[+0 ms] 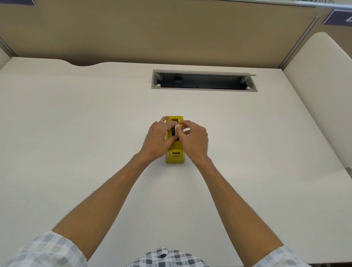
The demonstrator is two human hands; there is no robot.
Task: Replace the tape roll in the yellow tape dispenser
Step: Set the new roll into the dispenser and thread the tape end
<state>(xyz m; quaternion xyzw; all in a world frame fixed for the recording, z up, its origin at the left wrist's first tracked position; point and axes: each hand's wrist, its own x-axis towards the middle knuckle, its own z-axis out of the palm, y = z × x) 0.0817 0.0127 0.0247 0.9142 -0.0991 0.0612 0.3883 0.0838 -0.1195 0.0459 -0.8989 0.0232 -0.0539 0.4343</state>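
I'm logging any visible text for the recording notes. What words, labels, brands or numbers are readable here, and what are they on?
No text can be read in full.
Purple sign, top right on the partition: white marks, cut off by the frame edge, unreadable.
Purple sign, top left: only a sliver shows, no text visible.
Yellow tape dispenser: no legible brand or label; both hands cover most of it.

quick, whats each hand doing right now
Left hand: curled against the left side of the yellow tape dispenser, bracing it.
Right hand: fingertips pinched on the tape roll in the dispenser's slot.
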